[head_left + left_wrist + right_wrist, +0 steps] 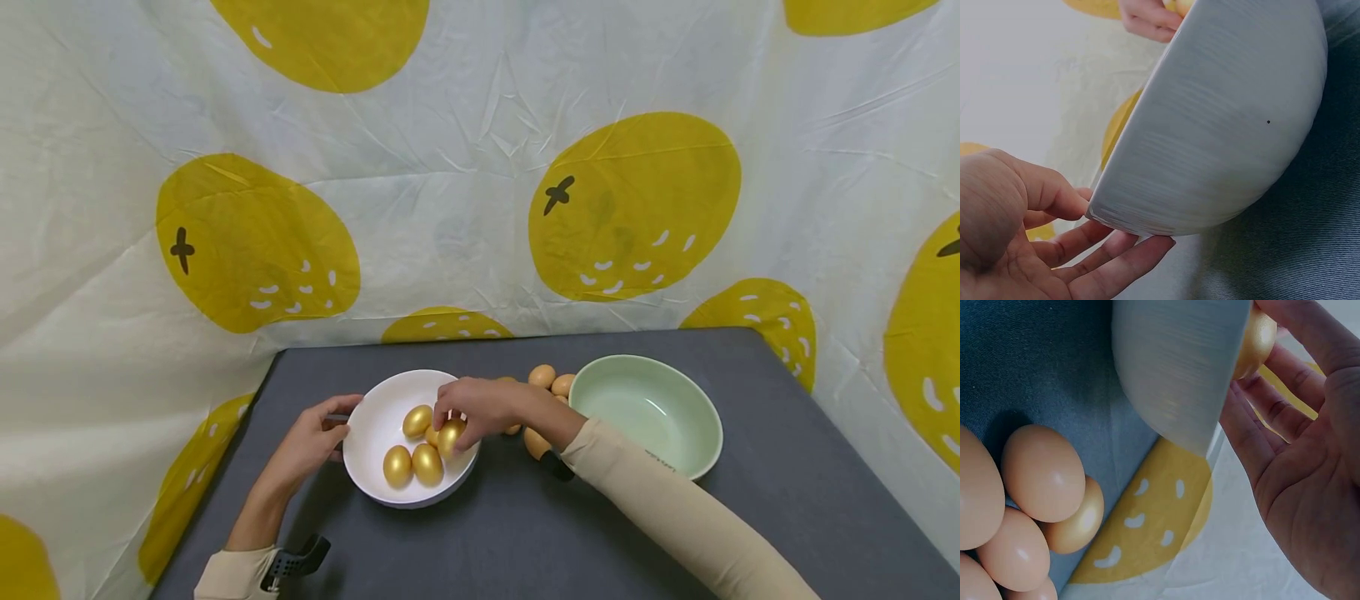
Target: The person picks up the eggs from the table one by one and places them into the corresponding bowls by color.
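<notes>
A white bowl [375, 417] stands on the table with several golden eggs [397, 467] in it. My right hand [483, 408] reaches over the bowl's right side and holds a golden egg [1259, 342] between thumb and fingers, inside the rim. On the bowl's left side, my left hand [315, 433] grips the edge. Its thumb meets the rim and its other fingers lie against the outer wall [1210, 137].
Several brown eggs [1044, 472] and a golden egg [1079, 519] lie on the dark table [510, 533] right of the white bowl. A pale green bowl [648, 408] stands farther right, partly behind my right sleeve. A fruit-printed cloth [450, 225] hangs behind.
</notes>
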Demonstrator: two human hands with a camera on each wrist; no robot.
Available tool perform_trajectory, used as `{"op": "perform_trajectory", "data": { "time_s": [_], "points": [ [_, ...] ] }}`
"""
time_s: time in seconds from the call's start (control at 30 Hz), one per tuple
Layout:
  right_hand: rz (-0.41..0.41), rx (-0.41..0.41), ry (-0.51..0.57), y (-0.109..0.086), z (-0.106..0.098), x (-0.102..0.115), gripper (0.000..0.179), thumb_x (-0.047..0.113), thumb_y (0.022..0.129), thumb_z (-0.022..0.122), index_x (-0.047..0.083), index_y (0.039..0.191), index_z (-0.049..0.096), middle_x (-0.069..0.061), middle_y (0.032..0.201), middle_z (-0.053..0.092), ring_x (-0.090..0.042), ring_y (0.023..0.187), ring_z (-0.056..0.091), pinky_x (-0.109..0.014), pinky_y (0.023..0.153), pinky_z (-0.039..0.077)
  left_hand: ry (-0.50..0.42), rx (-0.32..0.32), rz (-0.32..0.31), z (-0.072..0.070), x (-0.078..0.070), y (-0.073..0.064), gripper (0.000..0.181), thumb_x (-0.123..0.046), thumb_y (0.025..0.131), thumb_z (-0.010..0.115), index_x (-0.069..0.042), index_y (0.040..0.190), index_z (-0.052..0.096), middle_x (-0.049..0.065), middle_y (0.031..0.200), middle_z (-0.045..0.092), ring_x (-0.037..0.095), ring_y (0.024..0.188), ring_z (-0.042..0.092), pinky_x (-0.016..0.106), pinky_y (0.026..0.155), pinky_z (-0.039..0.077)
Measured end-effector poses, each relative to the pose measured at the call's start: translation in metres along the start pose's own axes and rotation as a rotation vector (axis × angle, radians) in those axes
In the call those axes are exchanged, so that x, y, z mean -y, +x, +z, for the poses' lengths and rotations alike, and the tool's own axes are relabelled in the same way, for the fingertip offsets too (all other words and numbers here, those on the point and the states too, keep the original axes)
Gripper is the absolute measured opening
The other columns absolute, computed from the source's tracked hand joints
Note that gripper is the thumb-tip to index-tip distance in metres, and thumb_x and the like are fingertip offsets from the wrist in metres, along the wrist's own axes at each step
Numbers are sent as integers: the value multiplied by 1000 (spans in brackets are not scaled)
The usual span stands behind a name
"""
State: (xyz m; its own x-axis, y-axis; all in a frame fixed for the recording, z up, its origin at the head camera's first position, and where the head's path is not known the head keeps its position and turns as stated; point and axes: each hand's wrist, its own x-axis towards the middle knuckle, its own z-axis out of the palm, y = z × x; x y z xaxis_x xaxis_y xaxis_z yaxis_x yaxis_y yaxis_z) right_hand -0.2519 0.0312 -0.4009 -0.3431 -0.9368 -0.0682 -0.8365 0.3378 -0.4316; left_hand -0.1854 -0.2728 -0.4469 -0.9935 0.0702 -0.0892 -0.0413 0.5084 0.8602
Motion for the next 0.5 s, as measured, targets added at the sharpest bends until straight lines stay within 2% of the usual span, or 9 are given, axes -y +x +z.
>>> {"op": "perform_trajectory", "data": {
  "time_s": [0.2,0.5],
  "points": [
    [21,45,-2,4,4,3,30,18,82,86,12,108,73,0,105,63,-11,95,59,-19,87,47,-4,0,-1,0,1,-1,47,-4,100,55,-9,147,51,19,139,53,31,109,61,41,75,61],
    [-28,61,-56,6,9,3,31,20,80,87,11,108,74,-1,104,66,-13,92,58,-17,83,43,-5,2,3,-1,0,0,47,-4,100,55,-9,147,51,19,139,53,31,109,61,39,74,60]
  ]
}}
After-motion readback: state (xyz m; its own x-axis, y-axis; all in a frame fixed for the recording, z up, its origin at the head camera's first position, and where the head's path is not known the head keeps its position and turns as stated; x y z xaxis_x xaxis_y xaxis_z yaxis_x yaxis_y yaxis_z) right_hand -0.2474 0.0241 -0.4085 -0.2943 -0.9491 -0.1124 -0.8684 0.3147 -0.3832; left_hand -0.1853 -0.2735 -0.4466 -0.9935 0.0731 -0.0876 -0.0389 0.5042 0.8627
